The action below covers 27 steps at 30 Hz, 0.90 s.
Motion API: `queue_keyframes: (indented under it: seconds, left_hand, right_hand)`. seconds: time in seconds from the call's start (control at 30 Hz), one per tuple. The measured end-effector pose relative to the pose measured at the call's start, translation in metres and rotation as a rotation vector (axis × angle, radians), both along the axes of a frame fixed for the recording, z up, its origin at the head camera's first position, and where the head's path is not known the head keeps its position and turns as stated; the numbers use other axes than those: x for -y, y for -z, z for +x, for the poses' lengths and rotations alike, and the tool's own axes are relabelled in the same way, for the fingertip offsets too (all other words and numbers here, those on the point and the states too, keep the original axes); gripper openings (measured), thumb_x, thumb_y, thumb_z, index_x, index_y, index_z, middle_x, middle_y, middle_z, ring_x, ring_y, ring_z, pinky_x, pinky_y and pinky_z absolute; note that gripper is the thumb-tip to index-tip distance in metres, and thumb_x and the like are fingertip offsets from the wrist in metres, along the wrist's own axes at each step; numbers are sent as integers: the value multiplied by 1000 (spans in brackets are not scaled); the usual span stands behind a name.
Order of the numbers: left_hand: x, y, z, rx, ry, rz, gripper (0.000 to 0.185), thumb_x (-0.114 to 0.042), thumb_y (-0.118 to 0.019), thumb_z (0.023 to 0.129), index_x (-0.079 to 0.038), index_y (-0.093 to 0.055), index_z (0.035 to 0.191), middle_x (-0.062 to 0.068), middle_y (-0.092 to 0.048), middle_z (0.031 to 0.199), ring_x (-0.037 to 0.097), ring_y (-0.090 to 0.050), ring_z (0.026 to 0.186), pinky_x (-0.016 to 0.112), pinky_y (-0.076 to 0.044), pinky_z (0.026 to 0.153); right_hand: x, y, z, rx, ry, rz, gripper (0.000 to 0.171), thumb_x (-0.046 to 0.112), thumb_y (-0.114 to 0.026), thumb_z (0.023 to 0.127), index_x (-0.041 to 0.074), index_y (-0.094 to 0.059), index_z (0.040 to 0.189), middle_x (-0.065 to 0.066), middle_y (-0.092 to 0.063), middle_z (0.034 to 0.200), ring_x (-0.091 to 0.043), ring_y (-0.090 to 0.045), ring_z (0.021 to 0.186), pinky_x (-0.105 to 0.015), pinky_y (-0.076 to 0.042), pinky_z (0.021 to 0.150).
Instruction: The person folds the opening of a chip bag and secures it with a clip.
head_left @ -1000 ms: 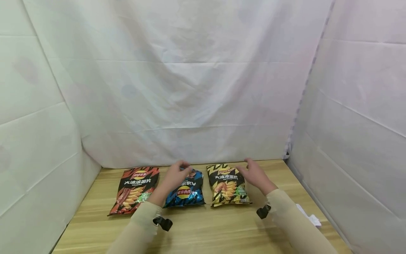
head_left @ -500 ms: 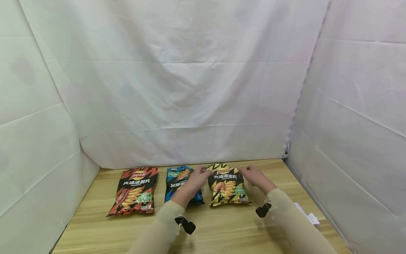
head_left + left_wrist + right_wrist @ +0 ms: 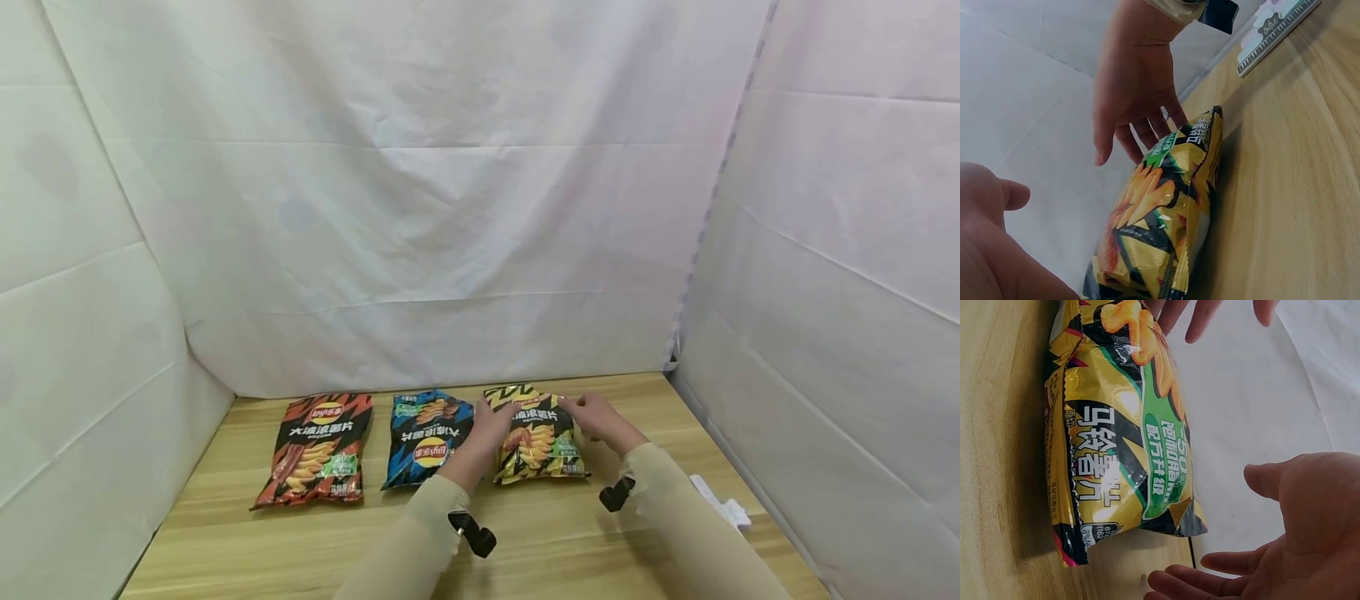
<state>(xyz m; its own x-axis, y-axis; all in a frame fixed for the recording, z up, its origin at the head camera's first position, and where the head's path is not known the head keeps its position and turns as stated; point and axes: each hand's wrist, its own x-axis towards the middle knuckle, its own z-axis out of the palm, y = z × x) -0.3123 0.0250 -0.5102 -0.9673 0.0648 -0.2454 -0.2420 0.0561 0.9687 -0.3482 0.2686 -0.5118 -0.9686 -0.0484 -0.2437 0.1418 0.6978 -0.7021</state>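
A yellow-and-black bag of chips (image 3: 536, 446) lies flat on the wooden table, with its printed front up. My left hand (image 3: 489, 427) is at its left upper side and partly covers it. On the opposite side is my right hand (image 3: 600, 419), near the bag's upper right edge. The left wrist view has the bag (image 3: 1154, 212) between both hands, the left thumb (image 3: 1015, 194) apart from it. In the right wrist view the right hand (image 3: 1297, 531) has extended fingers beside the bag (image 3: 1122, 437). Whether the fingertips touch it is hard to tell.
A blue chip bag (image 3: 422, 437), printed upside down, lies just left of the yellow one. Farther left is a red chip bag (image 3: 318, 450). A small white object (image 3: 722, 502) lies near the table's right edge. White curtains (image 3: 450, 208) surround the table's back and sides.
My left hand has moved right from over the blue bag to the yellow bag's left side. My right hand has stayed near the right side. The bags have stayed in place.
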Motion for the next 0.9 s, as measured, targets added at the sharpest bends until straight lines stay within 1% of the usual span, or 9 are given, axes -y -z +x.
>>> queue_keyframes:
  seconds: [0.1,0.2,0.3,0.37,0.47,0.6,0.7,0.8,0.9]
  left_hand:
    - [-7,6,-4,11,-53,9,105,-41,-69,106,-3,-3,177,32,-4,180,55,-9,165,72,-24,126]
    - [-12,10,-6,14,-91,22,104,-41,-69,105,-1,-5,176,32,-5,179,55,-11,164,72,-25,126]
    - [-15,14,-7,10,-121,48,101,-38,-68,106,0,-4,176,32,-5,179,55,-10,164,71,-24,126]
    - [-17,15,-8,7,-140,56,100,-37,-67,107,0,-4,176,32,-5,179,55,-10,164,70,-25,126]
    - [-19,16,-8,8,-164,49,100,-38,-67,108,1,-4,176,32,-5,180,55,-10,164,70,-25,126]
    - [-21,17,-10,14,-182,38,99,-36,-67,108,0,-5,176,31,-6,180,55,-10,164,70,-25,126]
    - [-22,17,-11,12,-189,40,96,-33,-66,108,0,-8,176,32,-7,180,56,-11,164,71,-26,126]
    - [-22,17,-12,12,-196,53,93,-31,-65,108,0,-10,176,33,-7,179,57,-11,163,70,-27,125]
    - [-22,19,-13,15,-203,67,90,-29,-63,109,0,-11,176,33,-7,179,56,-10,164,69,-29,125]
  right_hand:
    - [0,2,0,8,15,-10,63,50,-54,116,-10,-56,135,-10,-52,87,-16,-39,58,-42,-47,67]
    - [1,3,1,7,16,-18,64,50,-54,116,-10,-56,137,-16,-58,100,-21,-51,69,-45,-53,72]
    - [1,4,1,5,20,-23,65,50,-56,116,-11,-56,138,-22,-63,116,-28,-64,87,-48,-60,80]
    - [2,5,1,3,22,-26,66,49,-57,115,-12,-56,139,-25,-64,126,-32,-69,97,-51,-62,85]
    - [2,7,-1,8,28,-33,68,50,-60,114,-13,-56,141,-27,-64,130,-34,-71,98,-51,-63,85]
    - [2,10,-3,8,33,-25,69,50,-60,114,-13,-56,142,-25,-65,125,-30,-71,92,-48,-63,81]
    - [3,11,-5,9,41,-30,64,48,-62,113,-11,-59,137,-22,-66,116,-29,-70,88,-46,-63,77]
    - [4,13,-4,16,53,-45,56,47,-63,112,-7,-63,125,-17,-66,104,-28,-68,85,-42,-61,74]
    - [4,14,-2,24,64,-63,51,48,-63,112,-3,-64,112,-12,-61,90,-28,-66,81,-40,-57,71]
